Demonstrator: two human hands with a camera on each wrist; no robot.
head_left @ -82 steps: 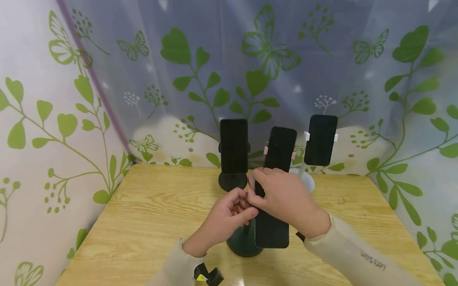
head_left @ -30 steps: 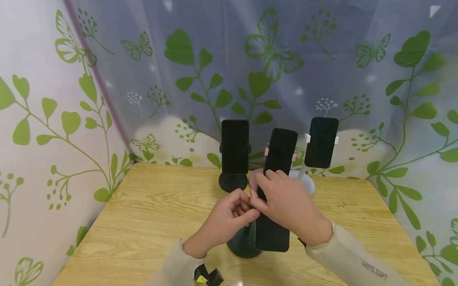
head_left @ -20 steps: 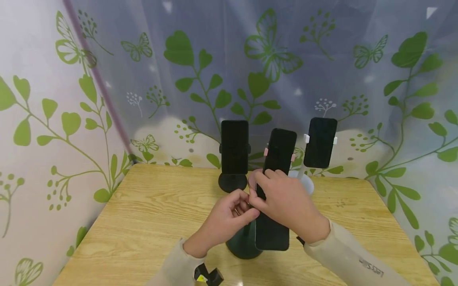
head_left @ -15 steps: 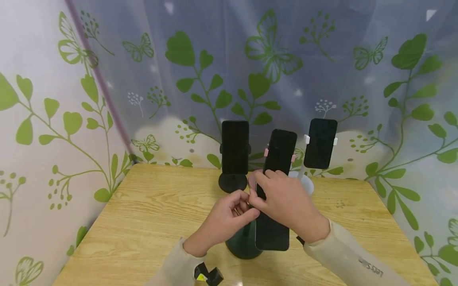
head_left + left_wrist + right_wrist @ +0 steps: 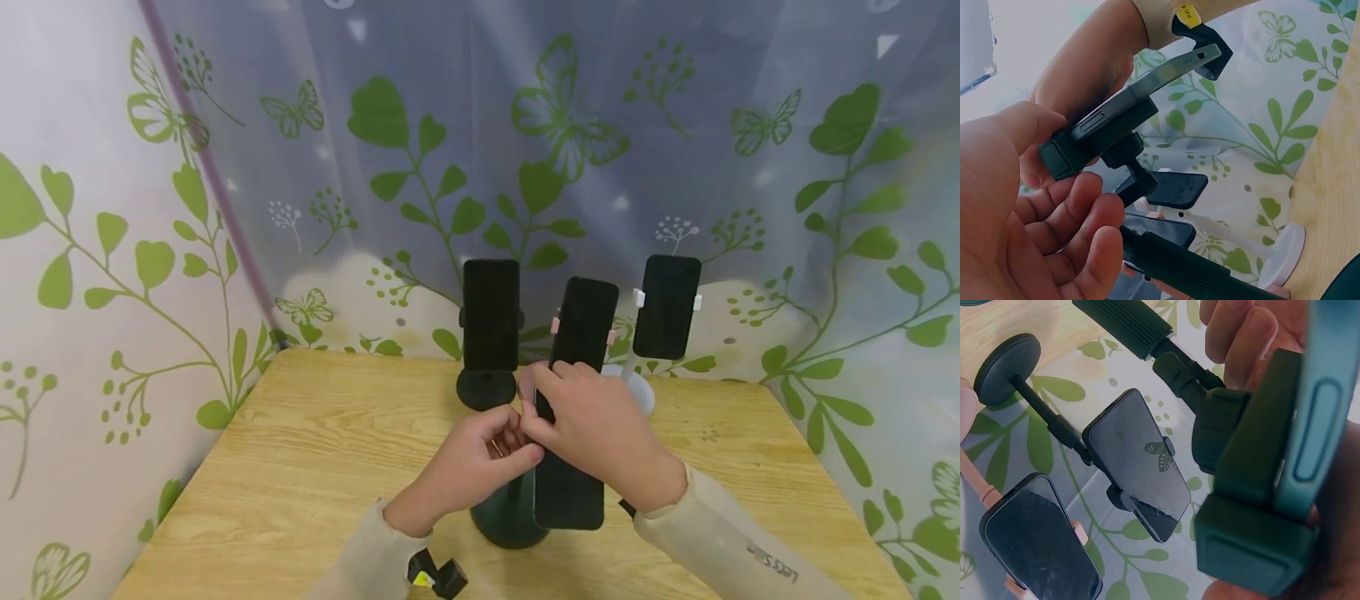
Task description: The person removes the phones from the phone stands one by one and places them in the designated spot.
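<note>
We see a phone (image 5: 568, 500) near the middle of the table (image 5: 322, 467), raised above the wood and lying against the green clamp (image 5: 1063, 155) of a dark green stand (image 5: 508, 527), its dark screen facing up toward us. The left hand (image 5: 472, 458) closes thumb and curled fingers about the clamp's end block at the phone's left edge; we cannot tell how firmly they pinch. The right hand (image 5: 600, 421) reaches across the screen from the other side, its fingers bent over that same left edge and gripping the phone; in the left wrist view we find some of its fingertips behind the block, partly hidden. Just beyond our hands, a second phone (image 5: 585, 321) leans in a pink holder, its lower part covered by the right hand. To its left a third phone (image 5: 491, 315) stands upright in a black holder with a round base (image 5: 486, 390), and to its right a fourth phone (image 5: 667, 307) sits in a white holder. We wear pale sleeves (image 5: 735, 533), the right one lettered, and a black device (image 5: 450, 577) is at the left wrist. Behind everything hangs cloth (image 5: 450, 50) printed with green leaves and butterflies.
</note>
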